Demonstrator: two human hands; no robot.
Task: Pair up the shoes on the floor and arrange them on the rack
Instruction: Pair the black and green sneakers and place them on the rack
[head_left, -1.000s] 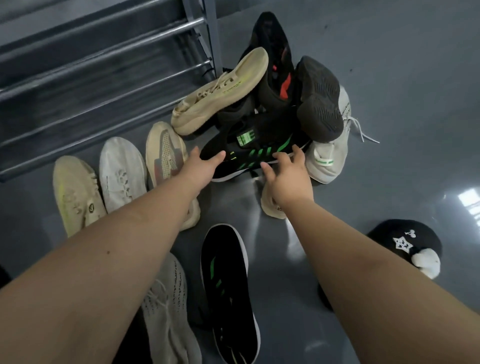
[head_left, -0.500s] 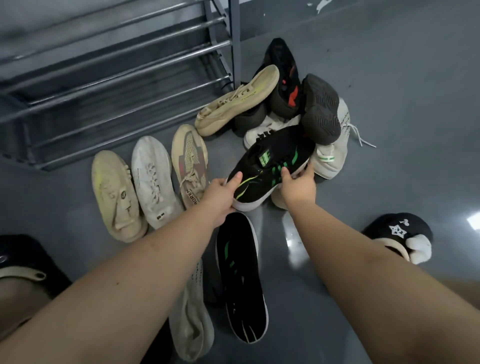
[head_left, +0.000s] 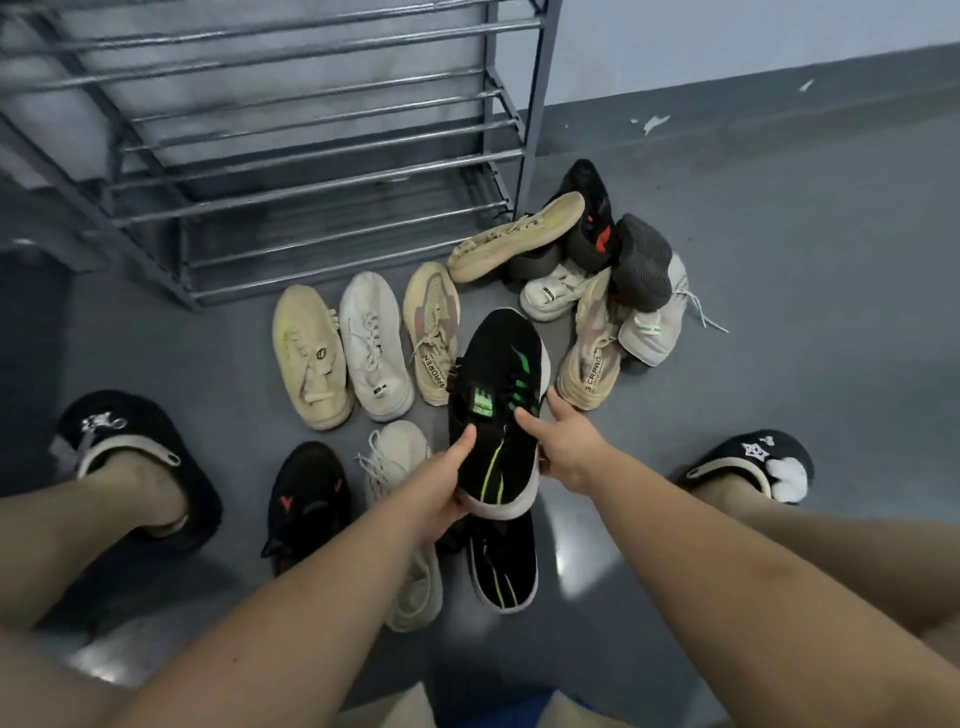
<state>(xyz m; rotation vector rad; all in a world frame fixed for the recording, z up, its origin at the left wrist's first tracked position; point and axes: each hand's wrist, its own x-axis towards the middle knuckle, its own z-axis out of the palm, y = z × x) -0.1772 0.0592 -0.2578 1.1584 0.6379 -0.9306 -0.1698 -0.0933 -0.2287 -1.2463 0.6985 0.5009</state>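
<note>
Head view: left hand (head_left: 441, 493) and right hand (head_left: 563, 449) grip the black-green shoe (head_left: 493, 410) from either side.

Dim, cool, even light fills the scene, and the grey floor (head_left: 779, 312) looks dull. Pale glare patches lie on it just below the held shoe (head_left: 498, 410) and far to its lower left. Shadows are soft and short under the shoes beyond the grip. The rack (head_left: 311, 156), up and left of the grip, is bent by wide-angle distortion and slightly smeared. The forearms at the bottom edge look stretched and soft.
</note>
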